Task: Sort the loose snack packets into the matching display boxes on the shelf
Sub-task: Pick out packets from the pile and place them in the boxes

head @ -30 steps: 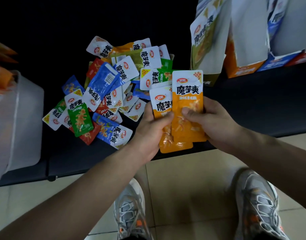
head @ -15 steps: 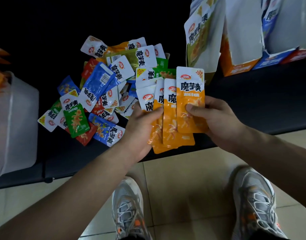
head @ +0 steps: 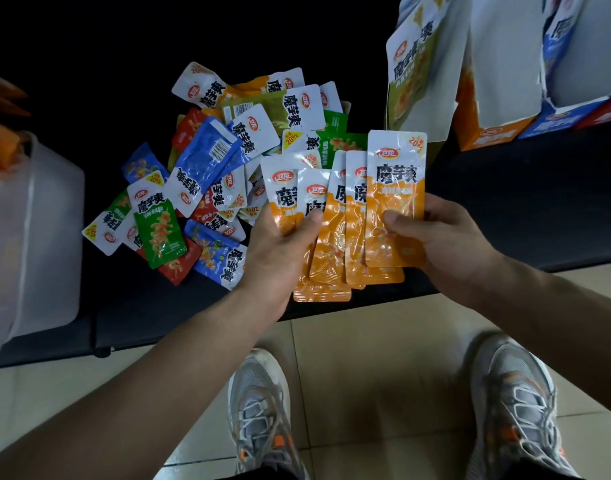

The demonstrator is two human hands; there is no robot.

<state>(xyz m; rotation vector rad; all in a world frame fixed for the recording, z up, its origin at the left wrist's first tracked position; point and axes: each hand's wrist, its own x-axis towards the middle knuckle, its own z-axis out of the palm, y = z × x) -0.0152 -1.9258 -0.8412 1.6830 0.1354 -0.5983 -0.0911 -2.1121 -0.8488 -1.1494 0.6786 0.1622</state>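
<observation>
Several orange snack packets (head: 345, 233) are fanned out side by side above the front edge of a dark shelf (head: 525, 202). My left hand (head: 280, 251) grips the left end of the fan, thumb on the packet faces. My right hand (head: 439, 237) pinches the rightmost orange packet (head: 396, 188), thumb across its front. Behind them lies a loose pile of packets (head: 221, 168) in blue, green, red, orange and olive. Display boxes stand at the back right: an olive-green one (head: 418, 71), an orange one (head: 487, 133), a blue one (head: 553, 119) and a red one (head: 605, 114).
A translucent plastic bin (head: 37, 244) stands at the left end of the shelf, with orange packaging above it. Tiled floor and my two grey sneakers (head: 259, 417) are below the shelf's front edge.
The orange packets have been spread from a tight stack into a wider fan, my left hand sliding left while my right hand keeps the front packet.
</observation>
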